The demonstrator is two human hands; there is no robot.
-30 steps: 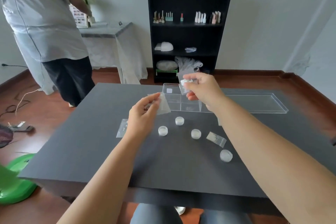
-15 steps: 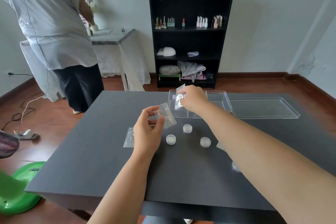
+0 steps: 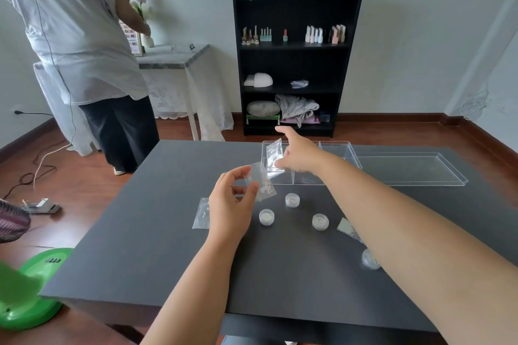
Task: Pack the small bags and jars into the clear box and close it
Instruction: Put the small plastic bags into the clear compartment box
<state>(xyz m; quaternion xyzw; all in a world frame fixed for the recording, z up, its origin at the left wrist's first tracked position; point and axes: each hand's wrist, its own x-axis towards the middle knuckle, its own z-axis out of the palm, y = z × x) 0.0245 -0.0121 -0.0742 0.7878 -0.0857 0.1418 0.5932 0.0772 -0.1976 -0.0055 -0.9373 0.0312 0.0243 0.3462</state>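
A: We note the clear box (image 3: 333,159) at the far middle of the dark table (image 3: 145,246), its lid (image 3: 412,168) lying just right of it. Our right hand (image 3: 301,155) pinches a labelled bag (image 3: 274,153) upright over the box's left compartment; our left hand (image 3: 228,206) pinches a second bag (image 3: 262,186) nearer us

B: Risks?

A: A light pinch on slick film: the bag may slip outside the wall. Our right forearm hangs over one jar (image 3: 369,259) and may sweep it off

B: Count?

A: Four bags: two held, two flat. Four jars, all on the table. We cannot tell what the box already holds
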